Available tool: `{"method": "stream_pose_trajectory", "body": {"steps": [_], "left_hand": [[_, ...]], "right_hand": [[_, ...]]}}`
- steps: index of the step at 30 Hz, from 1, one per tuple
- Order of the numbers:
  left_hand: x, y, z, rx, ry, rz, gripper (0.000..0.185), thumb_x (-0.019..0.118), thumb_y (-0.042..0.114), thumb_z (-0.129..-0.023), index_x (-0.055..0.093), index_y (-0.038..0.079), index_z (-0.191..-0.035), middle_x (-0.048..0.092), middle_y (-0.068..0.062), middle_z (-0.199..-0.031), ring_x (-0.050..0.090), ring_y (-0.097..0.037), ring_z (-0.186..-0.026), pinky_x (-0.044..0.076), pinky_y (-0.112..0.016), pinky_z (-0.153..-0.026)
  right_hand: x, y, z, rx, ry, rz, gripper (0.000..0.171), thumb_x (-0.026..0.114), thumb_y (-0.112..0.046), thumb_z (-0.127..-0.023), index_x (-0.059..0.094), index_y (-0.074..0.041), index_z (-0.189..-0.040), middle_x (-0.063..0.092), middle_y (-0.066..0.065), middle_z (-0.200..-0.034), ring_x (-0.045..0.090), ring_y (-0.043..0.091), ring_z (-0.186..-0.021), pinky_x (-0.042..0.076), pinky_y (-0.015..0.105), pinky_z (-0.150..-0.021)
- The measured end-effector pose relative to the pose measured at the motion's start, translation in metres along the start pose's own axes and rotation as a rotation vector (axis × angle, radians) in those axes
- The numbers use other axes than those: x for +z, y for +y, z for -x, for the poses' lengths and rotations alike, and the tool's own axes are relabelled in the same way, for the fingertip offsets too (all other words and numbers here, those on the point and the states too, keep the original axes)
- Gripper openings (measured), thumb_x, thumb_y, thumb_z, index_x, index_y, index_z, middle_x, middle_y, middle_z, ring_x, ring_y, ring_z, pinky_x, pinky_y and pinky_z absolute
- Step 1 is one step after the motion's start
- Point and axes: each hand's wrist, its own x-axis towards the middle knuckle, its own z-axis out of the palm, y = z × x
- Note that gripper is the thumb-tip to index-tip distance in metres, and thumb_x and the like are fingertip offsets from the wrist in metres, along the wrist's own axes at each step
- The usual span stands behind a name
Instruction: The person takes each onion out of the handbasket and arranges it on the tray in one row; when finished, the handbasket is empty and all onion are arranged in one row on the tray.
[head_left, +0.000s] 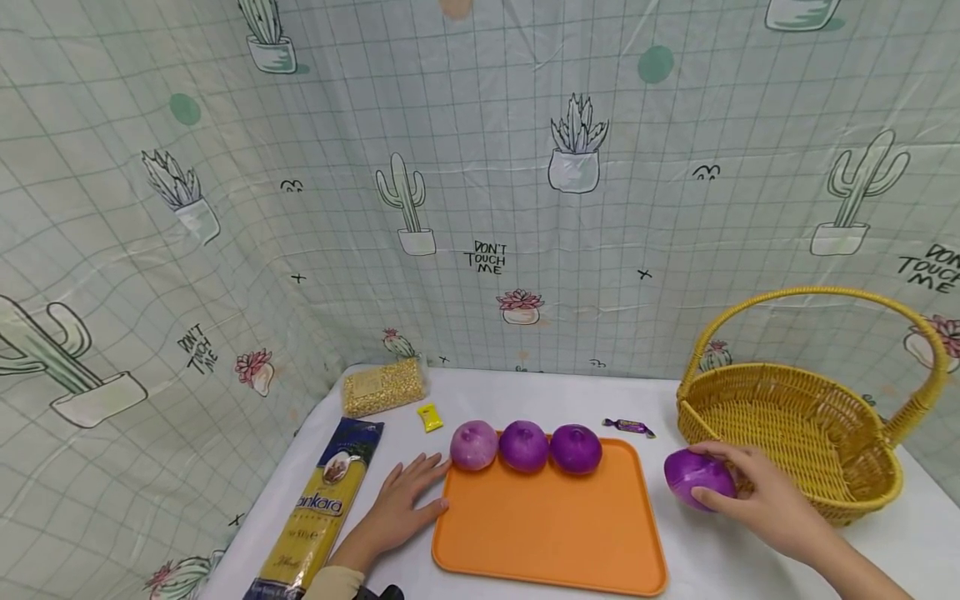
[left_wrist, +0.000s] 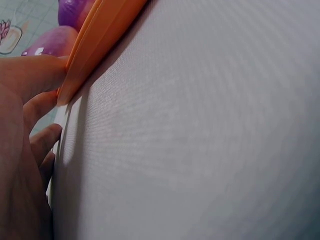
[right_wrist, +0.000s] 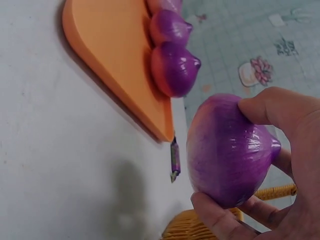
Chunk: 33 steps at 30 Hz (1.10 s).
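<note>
The right hand [head_left: 765,500] grasps a purple onion [head_left: 697,477] between thumb and fingers, just beside the yellow wicker basket [head_left: 795,433] and off the orange tray [head_left: 551,525]; the left hand [head_left: 401,504] lies flat and relaxed on the white table [head_left: 720,558], touching the tray's left edge; three onions [head_left: 523,446] line the tray's far side

a white table [head_left: 750,567] stands in a corner. a pale green grid-patterned sheet [head_left: 480,167], printed with potted cacti, succulents, pink flowers and "don't touch me" lettering, covers both walls behind it. lighting is even and soft.
</note>
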Motion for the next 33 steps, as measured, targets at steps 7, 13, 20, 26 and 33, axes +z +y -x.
{"method": "stream_pose_trajectory", "body": {"steps": [7,13,20,26,33], "left_hand": [[-0.004,0.007,0.001,-0.011,-0.027,0.005,0.060,0.063,0.043,-0.099,0.053,0.013,-0.149,0.042,-0.016,-0.158,0.025,-0.042,-0.151,0.004,-0.064,-0.122],[-0.005,0.007,-0.001,-0.026,-0.038,-0.012,0.061,0.063,0.045,-0.099,0.051,0.014,-0.151,0.041,-0.015,-0.159,0.024,-0.040,-0.152,0.003,-0.064,-0.122],[-0.004,0.005,-0.002,-0.025,-0.037,-0.017,0.061,0.063,0.045,-0.098,0.052,0.014,-0.150,0.041,-0.015,-0.159,0.025,-0.040,-0.152,0.004,-0.065,-0.122],[-0.004,0.005,-0.001,-0.017,-0.032,-0.012,0.061,0.064,0.044,-0.098,0.052,0.013,-0.150,0.042,-0.016,-0.158,0.025,-0.041,-0.151,0.004,-0.065,-0.121],[-0.005,0.006,-0.001,-0.020,-0.033,-0.012,0.061,0.064,0.044,-0.098,0.052,0.013,-0.150,0.042,-0.016,-0.158,0.025,-0.041,-0.151,0.004,-0.065,-0.121]], "right_hand": [[0.015,-0.001,-0.006,-0.027,0.023,-0.018,0.054,0.083,-0.035,-0.086,0.063,-0.014,-0.132,0.060,0.015,-0.119,0.056,0.026,-0.104,0.055,0.032,-0.075],[0.025,0.000,-0.012,-0.022,0.021,-0.056,0.055,0.083,-0.034,-0.087,0.062,-0.012,-0.132,0.059,0.018,-0.123,0.057,0.021,-0.097,0.056,0.024,-0.070],[0.035,0.001,-0.022,0.002,0.008,-0.070,0.056,0.083,-0.032,-0.086,0.061,-0.009,-0.132,0.059,0.017,-0.122,0.056,0.021,-0.095,0.054,0.026,-0.070],[0.042,-0.001,-0.031,-0.008,0.012,-0.070,0.055,0.083,-0.033,-0.086,0.060,-0.010,-0.130,0.059,0.017,-0.122,0.057,0.021,-0.094,0.053,0.028,-0.072],[0.051,-0.004,-0.043,-0.019,0.032,-0.076,0.057,0.085,-0.032,-0.084,0.058,-0.007,-0.128,0.061,0.017,-0.122,0.059,0.021,-0.092,0.053,0.028,-0.070]]}}
